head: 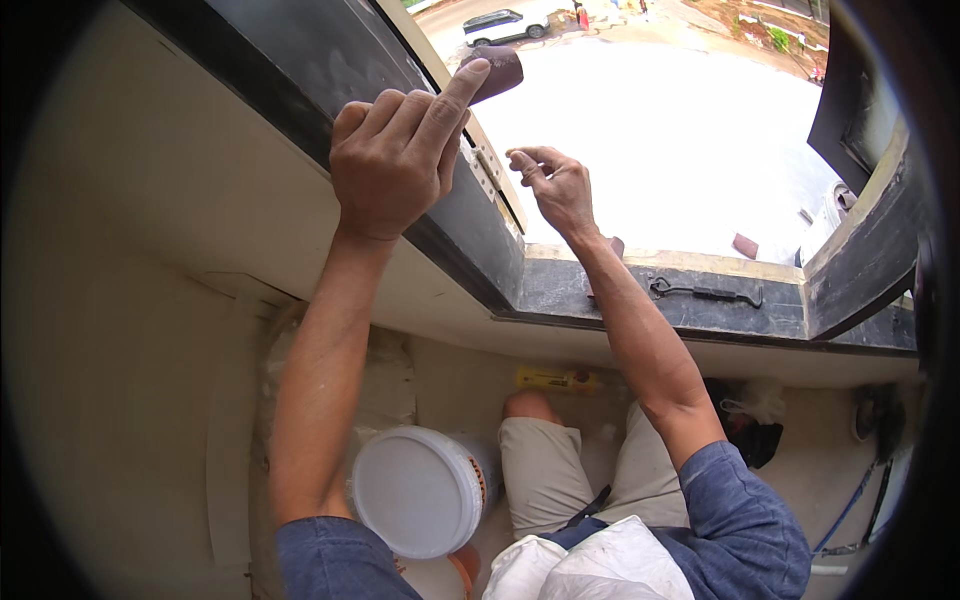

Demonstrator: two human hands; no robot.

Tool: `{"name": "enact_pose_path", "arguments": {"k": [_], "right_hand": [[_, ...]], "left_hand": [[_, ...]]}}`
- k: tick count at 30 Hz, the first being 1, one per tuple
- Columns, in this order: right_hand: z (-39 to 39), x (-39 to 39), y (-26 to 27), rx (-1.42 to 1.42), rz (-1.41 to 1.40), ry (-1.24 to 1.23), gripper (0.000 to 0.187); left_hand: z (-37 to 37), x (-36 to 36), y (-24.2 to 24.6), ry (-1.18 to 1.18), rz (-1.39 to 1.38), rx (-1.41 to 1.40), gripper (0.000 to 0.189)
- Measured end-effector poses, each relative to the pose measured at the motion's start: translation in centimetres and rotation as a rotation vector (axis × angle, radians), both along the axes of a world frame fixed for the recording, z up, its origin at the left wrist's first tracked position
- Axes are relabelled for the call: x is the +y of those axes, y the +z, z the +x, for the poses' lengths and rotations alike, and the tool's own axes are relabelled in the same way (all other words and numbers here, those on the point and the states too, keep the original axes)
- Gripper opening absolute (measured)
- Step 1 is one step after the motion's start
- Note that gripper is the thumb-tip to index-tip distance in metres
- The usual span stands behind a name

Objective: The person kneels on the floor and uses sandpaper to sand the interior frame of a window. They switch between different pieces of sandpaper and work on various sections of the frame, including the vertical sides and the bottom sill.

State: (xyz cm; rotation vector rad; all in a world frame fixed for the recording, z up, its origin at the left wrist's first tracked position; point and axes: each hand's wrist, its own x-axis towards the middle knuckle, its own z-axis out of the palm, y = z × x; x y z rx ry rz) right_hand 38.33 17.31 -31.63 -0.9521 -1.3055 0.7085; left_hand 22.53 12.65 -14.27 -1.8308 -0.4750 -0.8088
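Up at the dark window frame (300, 97), my left hand (394, 154) holds a curled brown piece of sandpaper (501, 75), its index finger stretched along the sheet. The metal hinge (486, 172) on the frame's inner edge lies between my two hands. In the window opening, my right hand (561, 187) is raised with thumb and index finger brought together. Whether something small sits between those fingertips is too unclear to tell. Below it, my right forearm crosses the sill (555, 281) and partly hides another brown piece (616, 246).
A black hook stay (709, 292) lies along the sill. An opened sash (862, 247) juts out at right, near another brown scrap (745, 246). Below stand a white lidded bucket (416, 491) and a yellow tube (555, 379). Outside is a white car (504, 28).
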Motion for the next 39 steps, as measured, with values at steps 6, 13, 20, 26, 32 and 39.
{"name": "enact_pose_path", "arguments": {"k": [6,13,20,26,32,39], "right_hand": [[-4.7,-2.7,1.9,0.24,0.076,0.021,0.045],[-6.4,-4.4,2.8,0.058,0.031,-0.059,0.062],[-7.7,-4.3,2.5,0.072,0.107,-0.141,0.062],[-6.3,-5.6,2.9,0.211,0.008,-0.086,0.064],[-7.0,-5.0,2.9,0.207,-0.004,-0.14,0.064],[-8.9,-5.4,4.3,0.031,-0.03,-0.231,0.055]], "left_hand": [[0.0,-0.2,-0.1,0.01,-0.004,-0.006,0.043],[0.2,-1.0,0.2,0.044,-0.02,-0.004,0.039],[0.4,-0.6,0.1,0.049,0.005,-0.003,0.038],[-0.2,-0.1,-0.1,0.014,0.003,-0.016,0.044],[-0.1,-0.3,-0.1,0.006,0.002,-0.02,0.043],[-0.4,-0.5,-0.2,0.073,0.042,-0.006,0.039]]}}
